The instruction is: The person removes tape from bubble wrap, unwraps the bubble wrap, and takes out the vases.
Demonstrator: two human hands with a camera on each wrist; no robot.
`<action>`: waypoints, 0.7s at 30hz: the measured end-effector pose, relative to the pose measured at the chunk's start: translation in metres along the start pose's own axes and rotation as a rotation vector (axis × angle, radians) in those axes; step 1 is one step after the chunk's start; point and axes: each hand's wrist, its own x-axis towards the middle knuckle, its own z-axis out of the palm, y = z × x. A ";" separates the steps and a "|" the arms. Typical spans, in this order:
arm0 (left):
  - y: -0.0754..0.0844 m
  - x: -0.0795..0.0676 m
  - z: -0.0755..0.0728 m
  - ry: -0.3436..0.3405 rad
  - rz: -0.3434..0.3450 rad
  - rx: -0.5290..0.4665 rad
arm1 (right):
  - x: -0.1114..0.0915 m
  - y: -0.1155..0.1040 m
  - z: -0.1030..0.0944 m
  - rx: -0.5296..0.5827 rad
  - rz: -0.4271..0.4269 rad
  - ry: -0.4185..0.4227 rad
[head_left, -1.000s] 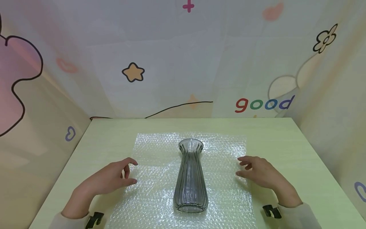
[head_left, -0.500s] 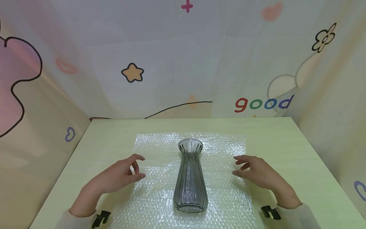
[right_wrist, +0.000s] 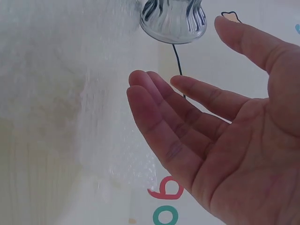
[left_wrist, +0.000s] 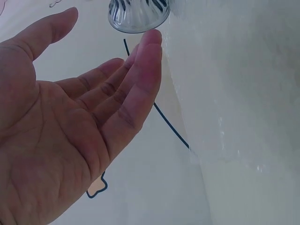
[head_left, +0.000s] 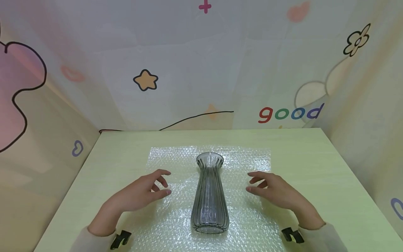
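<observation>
Behind: printed backdrop (head_left: pixel 195 70). Below: pale table (head_left: pixel 327 161), carrying a spread sheet of bubble wrap (head_left: pixel 176 224). Soft stuff, probably light, apt to crease or slide under load. Lying on its side around the middle of that: ribbed, smoky grey vase (head_left: pixel 210 199), wide base at the near end, flared mouth at the far end. Looks like glass, so likely stiff, fairly heavy for its size, slick, and easy to chip or crack on a knock. Probably heaviest toward the base; expect a dip at that end if lifted by the neck alone. May roll too, given the rounded body. Best to take hold from both sides at the lower-middle of the body, close to the likely balance point. Press evenly, firm but not hard. To the left of the vase, left grip (head_left: pixel 141 190); to the right, right grip (head_left: pixel 277 189); fingertips of both over the wrap and short of the glass. In each, thumb well apart from loosely bent fingers, wide gap, nothing held. Use the lengthwise ribs for purchase against twisting. Keep off the flared lip: thin-looking, probably the first part to break.
</observation>
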 end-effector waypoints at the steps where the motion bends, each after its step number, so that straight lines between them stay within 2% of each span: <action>1: 0.002 0.001 0.001 -0.003 0.000 -0.002 | 0.000 -0.001 0.001 0.011 -0.001 -0.009; 11: 0.015 0.013 0.009 -0.034 0.027 -0.040 | 0.004 -0.010 0.012 0.099 -0.003 -0.073; 21: 0.019 0.027 0.021 -0.031 0.040 -0.104 | 0.008 -0.017 0.022 0.186 0.015 -0.093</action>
